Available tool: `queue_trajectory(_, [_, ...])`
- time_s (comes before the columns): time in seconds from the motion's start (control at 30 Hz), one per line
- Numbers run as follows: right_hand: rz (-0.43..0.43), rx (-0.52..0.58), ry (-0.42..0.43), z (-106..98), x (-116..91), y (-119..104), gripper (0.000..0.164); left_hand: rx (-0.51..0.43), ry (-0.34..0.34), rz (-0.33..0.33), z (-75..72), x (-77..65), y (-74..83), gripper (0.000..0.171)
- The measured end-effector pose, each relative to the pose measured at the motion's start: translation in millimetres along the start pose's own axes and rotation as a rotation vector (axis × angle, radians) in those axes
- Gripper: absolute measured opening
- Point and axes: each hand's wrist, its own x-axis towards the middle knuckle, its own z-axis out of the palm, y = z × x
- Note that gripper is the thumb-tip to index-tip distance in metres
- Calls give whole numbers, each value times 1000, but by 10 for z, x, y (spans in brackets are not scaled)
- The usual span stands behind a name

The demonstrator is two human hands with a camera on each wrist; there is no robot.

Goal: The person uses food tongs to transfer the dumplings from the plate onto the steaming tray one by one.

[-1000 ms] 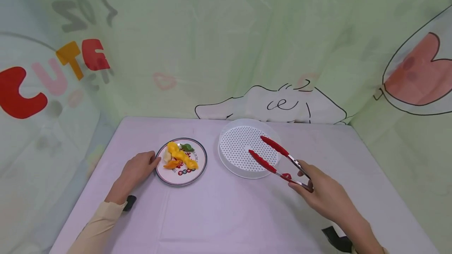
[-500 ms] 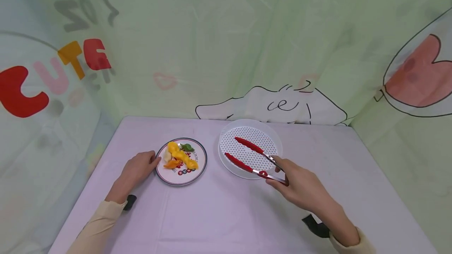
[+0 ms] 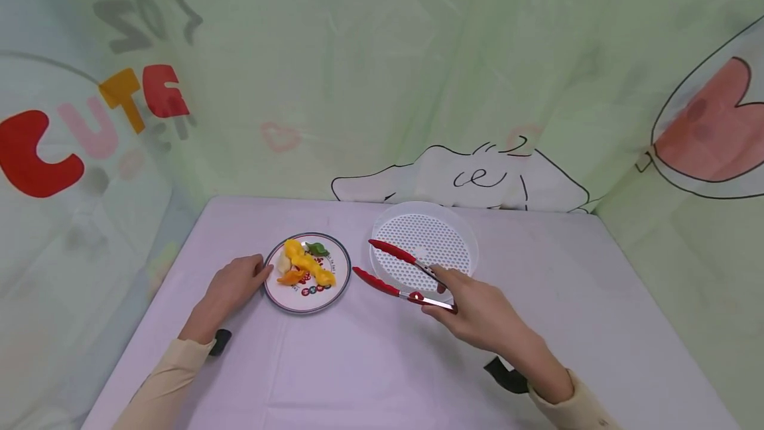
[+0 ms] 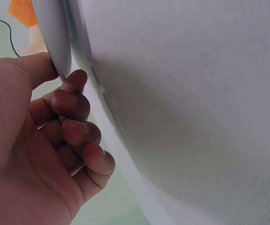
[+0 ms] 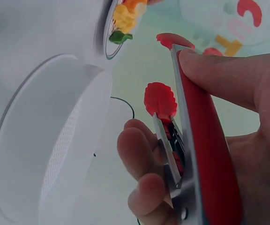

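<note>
My left hand pinches the left rim of a round plate, thumb above and curled fingers below, as the left wrist view shows. On the plate lie a long yellow food piece, an orange piece, a pale piece and a green leafy piece. My right hand grips red-tipped metal tongs, their arms spread with nothing between the tips. The tips point left, over the near left side of a white round perforated steamer tray and toward the plate.
A pale lilac cloth covers the table. Behind and beside it hang printed fabric curtains, close to the table's back edge. The steamer tray stands right of the plate, near that back edge, with a narrow gap between them.
My right hand has carried the spread tongs leftward across the steamer tray toward the plate. My left hand and the plate have stayed in place.
</note>
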Motion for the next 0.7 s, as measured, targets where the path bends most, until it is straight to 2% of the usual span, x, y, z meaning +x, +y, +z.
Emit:
queue_trajectory(0.37, [-19,-3,-12,167,111,-200,69,-14,-20,-12,-16,-33,17,27])
queue_trajectory(0.7, [-46,13,-8,280,243,-382,65,-16,2,4,-65,-45,52,28])
